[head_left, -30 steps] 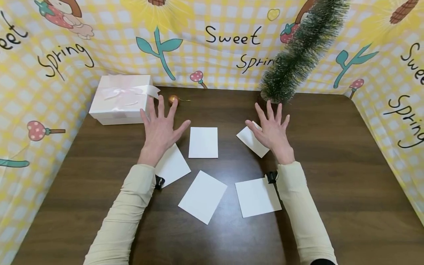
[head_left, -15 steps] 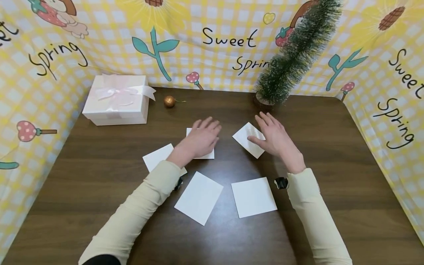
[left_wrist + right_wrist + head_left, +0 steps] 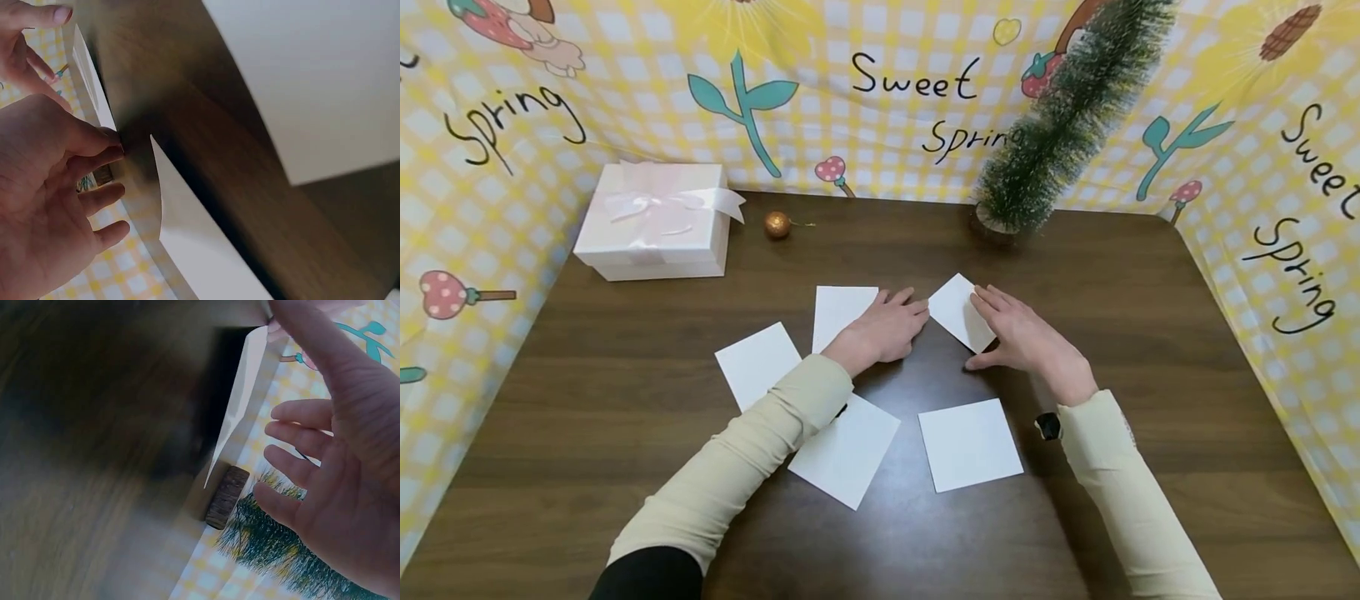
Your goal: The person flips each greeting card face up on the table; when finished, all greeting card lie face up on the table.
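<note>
A small white paper card [image 3: 957, 310] lies turned at an angle, right of centre in the head view. My left hand [image 3: 887, 329] reaches across from the left and pinches its left corner; the left wrist view has thumb and forefinger meeting there. Over the same card's right edge my right hand [image 3: 1033, 346] holds its fingers loosely bent, thumb apart and below. In the right wrist view nothing sits between that hand's fingers [image 3: 294, 462]. A second card [image 3: 838, 312] is partly covered by the left hand. The left sleeve overlaps two more cards [image 3: 756, 362].
Another white card [image 3: 972, 446] lies near the front. A white gift box [image 3: 651, 225] with a ribbon stands at the back left, beside a bronze bauble [image 3: 777, 224]. A small artificial tree [image 3: 1067, 133] stands behind the right hand. Patterned cloth [image 3: 895, 167] surrounds the table.
From beside the gift box, my left hand has swung right, over the middle card, to the angled card. My right hand has drawn down a little, and its spread fingers have come closer together.
</note>
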A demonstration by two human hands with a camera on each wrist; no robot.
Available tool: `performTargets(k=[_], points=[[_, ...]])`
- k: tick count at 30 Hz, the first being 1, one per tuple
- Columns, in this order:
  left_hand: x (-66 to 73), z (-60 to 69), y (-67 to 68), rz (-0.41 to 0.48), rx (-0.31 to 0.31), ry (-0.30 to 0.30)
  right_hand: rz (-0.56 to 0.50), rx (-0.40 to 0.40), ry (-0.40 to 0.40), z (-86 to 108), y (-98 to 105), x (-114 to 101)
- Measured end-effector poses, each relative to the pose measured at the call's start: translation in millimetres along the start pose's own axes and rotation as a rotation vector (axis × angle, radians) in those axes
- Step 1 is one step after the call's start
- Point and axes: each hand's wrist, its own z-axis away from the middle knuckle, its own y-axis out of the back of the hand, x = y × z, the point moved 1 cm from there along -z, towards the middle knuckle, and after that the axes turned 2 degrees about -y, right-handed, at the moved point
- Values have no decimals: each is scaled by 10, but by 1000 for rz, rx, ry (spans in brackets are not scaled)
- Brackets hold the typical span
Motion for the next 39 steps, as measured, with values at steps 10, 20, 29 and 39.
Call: performTargets(k=[10,20,29,39], points=[[-51,21,90,17,26,25,83,62,127,-75,41,57],[-188,42,93,35,152,2,28,220,239,-67,84,98],[-258,67,32,61,382,33,135,625,385,-145,61,9],[-313,160,-31,225,672,-11,-75,817,399,-188,18,-54]])
